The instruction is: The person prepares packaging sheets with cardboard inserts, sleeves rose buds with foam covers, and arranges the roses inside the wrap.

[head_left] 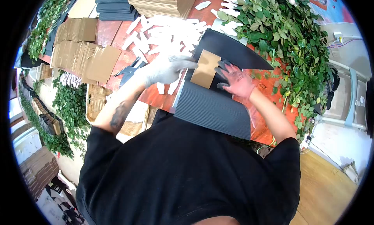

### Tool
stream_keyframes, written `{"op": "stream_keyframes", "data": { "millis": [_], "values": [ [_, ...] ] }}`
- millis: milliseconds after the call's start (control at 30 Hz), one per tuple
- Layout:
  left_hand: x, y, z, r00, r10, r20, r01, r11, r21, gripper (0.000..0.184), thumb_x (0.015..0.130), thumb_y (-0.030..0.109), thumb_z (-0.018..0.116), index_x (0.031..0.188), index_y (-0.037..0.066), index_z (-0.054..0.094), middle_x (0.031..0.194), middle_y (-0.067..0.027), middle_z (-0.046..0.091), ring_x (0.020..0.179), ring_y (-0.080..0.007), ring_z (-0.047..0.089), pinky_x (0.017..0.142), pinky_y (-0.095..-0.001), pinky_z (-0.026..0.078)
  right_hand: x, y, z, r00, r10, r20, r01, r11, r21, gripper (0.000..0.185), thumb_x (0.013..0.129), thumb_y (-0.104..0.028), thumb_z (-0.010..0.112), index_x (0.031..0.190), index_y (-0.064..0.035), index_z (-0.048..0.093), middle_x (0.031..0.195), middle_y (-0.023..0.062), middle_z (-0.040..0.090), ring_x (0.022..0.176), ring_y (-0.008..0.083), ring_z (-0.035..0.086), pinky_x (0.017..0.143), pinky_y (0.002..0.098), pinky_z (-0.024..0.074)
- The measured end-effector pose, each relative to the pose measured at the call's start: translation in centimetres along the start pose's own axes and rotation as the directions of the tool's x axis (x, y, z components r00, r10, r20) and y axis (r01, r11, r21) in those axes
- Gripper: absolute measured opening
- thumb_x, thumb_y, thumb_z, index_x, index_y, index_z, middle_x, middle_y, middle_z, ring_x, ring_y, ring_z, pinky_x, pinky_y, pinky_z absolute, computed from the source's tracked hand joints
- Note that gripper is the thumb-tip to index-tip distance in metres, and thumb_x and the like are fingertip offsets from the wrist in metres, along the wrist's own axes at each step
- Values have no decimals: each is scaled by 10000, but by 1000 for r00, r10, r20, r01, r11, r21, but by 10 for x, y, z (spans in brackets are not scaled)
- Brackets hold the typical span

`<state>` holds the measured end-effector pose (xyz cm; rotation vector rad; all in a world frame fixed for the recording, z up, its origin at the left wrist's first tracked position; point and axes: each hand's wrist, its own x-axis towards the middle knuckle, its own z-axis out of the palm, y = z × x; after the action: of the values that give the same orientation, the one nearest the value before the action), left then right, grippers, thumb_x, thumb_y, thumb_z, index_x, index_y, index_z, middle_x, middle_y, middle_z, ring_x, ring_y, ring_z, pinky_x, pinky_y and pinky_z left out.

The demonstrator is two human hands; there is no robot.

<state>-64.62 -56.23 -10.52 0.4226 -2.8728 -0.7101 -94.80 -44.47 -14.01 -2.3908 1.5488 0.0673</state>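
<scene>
A brown cardboard piece (206, 69) lies on a black sheet (233, 49) in front of me. The sheet's near part, a ridged dark corrugated panel (212, 110), reaches toward my body. My left hand (169, 68), in a pale grey glove, hovers by the cardboard's left edge with its fingers stretched toward it. It holds nothing that I can see. My right hand (237, 81), in a pink glove with dark fingertips, is spread over the sheet at the cardboard's right edge. A black-handled tool (130, 70), perhaps a stapler, rests left of my left forearm.
White wrapped pieces (163, 34) are scattered over the red table (111, 32). Cardboard stacks (87, 59) stand at left, with more cardboard (161, 3) and dark folded sheets (115, 7) at the back. Leafy stems (286, 49) crowd the right side. A wicker basket (96, 102) sits below left.
</scene>
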Motion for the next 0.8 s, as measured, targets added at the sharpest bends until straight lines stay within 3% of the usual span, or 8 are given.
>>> {"op": "stream_keyframes", "data": {
  "millis": [67, 267, 300, 367, 400, 467, 500, 800],
  "values": [
    [-21, 24, -15, 973, -175, 154, 231, 804, -547, 496, 761, 52, 633, 1247, 100, 543, 1297, -105, 514, 1058, -229, 583, 862, -343, 493, 3, -13, 11, 970, 125, 211, -90, 982, -168, 620, 789, -419, 593, 1294, -88, 451, 1378, 205, 381, 1287, 365, 345, 1076, 441, 263],
    [-22, 28, 35, 953, -224, 202, 302, 721, -624, 451, 817, 195, 605, 1252, 103, 530, 1289, -160, 506, 1195, -293, 488, 986, -362, 407, 9, -20, -1, 991, 124, 49, -117, 985, -127, 535, 799, -386, 608, 1234, -90, 510, 1270, 180, 511, 1181, 372, 475, 1015, 423, 352],
    [-23, 28, 47, 976, -216, 34, 201, 827, -525, 388, 849, 224, 569, 1213, 92, 558, 1292, -155, 507, 1178, -288, 506, 990, -366, 403, 14, -21, -2, 966, 258, -3, -240, 904, 353, 482, 797, -337, 623, 1189, -72, 535, 1185, 168, 560, 1120, 343, 524, 968, 398, 391],
    [-22, 29, 59, 968, -252, 0, 226, 867, -444, 366, 851, 219, 558, 1191, 84, 569, 1295, -154, 504, 1152, -290, 525, 977, -362, 411, 32, -15, 5, 914, 387, 120, -202, 180, 963, 281, 814, -200, 634, 1044, -45, 587, 937, 84, 634, 908, 213, 615, 809, 329, 476],
    [-20, 31, 60, 956, -289, -47, 253, 897, -363, 347, 853, 214, 546, 1170, 76, 579, 1298, -154, 501, 1127, -293, 545, 964, -359, 420, 28, -16, 11, 912, 390, 124, -204, 172, 964, 281, 814, -200, 634, 1044, -45, 587, 937, 84, 634, 908, 213, 615, 809, 329, 476],
    [-14, 32, 52, 957, -290, 27, 269, 842, -468, 339, 855, 217, 541, 1157, 71, 586, 1274, -155, 519, 1100, -298, 559, 947, -361, 427, 22, -34, 1, 808, 381, 449, -143, -613, 777, 161, 838, -180, 616, 955, -73, 590, 856, 19, 593, 808, 144, 593, 741, 290, 479],
    [-11, 32, 49, 954, -285, 93, 287, 775, -563, 332, 856, 221, 535, 1144, 66, 592, 1250, -157, 538, 1074, -304, 573, 929, -363, 434, 22, -46, -13, 724, 464, 510, -80, -678, 730, 92, 851, -179, 610, 899, -104, 588, 825, -17, 568, 755, 109, 575, 672, 254, 470],
    [-11, 23, 57, 895, -337, 292, 445, 716, -538, 374, 857, 255, 564, 1172, 54, 570, 1230, -178, 555, 1179, -287, 509, 1010, -349, 358, 48, -9, 11, 756, 405, 514, -411, -317, 855, 238, 745, -253, 762, 699, -102, 584, 554, -51, 464, 416, 50, 409, 366, 229, 277]
  ]
}}
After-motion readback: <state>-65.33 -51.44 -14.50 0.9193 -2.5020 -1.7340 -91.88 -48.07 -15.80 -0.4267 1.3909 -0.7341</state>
